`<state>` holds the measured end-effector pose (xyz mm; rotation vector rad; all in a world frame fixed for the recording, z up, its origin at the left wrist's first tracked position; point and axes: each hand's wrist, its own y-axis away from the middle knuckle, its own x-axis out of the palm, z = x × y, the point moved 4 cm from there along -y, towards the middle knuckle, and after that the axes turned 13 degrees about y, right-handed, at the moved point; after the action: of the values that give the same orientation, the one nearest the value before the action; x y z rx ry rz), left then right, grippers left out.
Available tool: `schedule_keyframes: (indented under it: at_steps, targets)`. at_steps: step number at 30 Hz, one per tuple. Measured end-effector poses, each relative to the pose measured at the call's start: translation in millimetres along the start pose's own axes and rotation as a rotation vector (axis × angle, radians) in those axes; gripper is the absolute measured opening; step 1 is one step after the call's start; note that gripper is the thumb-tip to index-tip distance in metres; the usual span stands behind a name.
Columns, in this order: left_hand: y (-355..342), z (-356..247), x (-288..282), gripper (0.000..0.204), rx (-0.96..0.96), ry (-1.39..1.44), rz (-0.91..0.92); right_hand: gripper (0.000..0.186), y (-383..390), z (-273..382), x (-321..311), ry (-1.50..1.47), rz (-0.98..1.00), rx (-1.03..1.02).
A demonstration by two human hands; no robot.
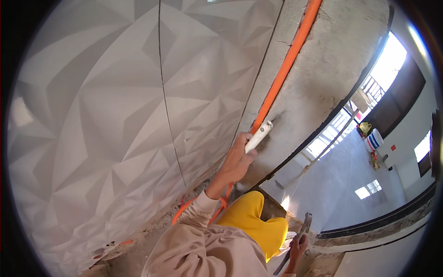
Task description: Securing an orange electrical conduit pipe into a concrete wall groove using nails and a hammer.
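Note:
My left hand (236,162) is closed around a short white rod-shaped piece (259,137) with dark holes near its upper end. It is held against the bare concrete wall, right beside an orange corrugated conduit (287,67) that runs up the wall. Whether the fingers also touch the conduit is hidden. Low at the right, my right hand (298,248) grips what looks like a hammer (306,223). The hammer's narrow head points up, and its dark handle runs down past the fingers.
Grey faceted wall panels (115,115) fill the left. Orange conduit loops (178,215) lie on the rubble floor near my yellow-trousered knees (251,217). Beyond a dark-edged opening, a glossy floor (332,177) holds a white bucket (374,140) and a yellow bag (365,128).

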<state>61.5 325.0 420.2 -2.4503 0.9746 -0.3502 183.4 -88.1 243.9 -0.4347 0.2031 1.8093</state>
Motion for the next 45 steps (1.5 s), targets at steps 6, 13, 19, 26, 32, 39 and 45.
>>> schedule_keyframes:
  at_steps: [6,13,19,26,32,39,45]
  targets:
    - [-15.0,-34.4,-3.6,0.033,0.163,0.205,-0.142,0.009,-10.2,50.8,16.2,0.073,0.016,-0.152]
    - [-57.4,-19.5,9.1,0.042,0.262,0.184,-0.162,0.01,-21.2,64.6,32.9,0.17,0.087,-0.225]
    - [-65.2,-3.3,12.9,0.046,0.136,0.33,-0.139,0.012,-12.9,57.9,40.2,0.235,0.123,-0.197]
    - [-62.3,-12.8,12.2,0.04,0.283,0.106,-0.243,0.013,-12.4,62.8,39.5,0.294,0.15,-0.18]
    - [-57.6,-14.7,14.8,0.036,0.364,0.15,-0.258,0.013,-19.4,77.2,43.8,0.288,0.15,-0.241]
    - [-62.0,-15.5,15.1,0.04,0.348,0.058,-0.247,0.017,-18.7,89.4,47.7,0.351,0.169,-0.288]
    - [-64.6,-12.2,15.6,0.039,0.48,0.018,-0.286,0.019,-27.3,97.3,49.7,0.509,0.069,-0.659]
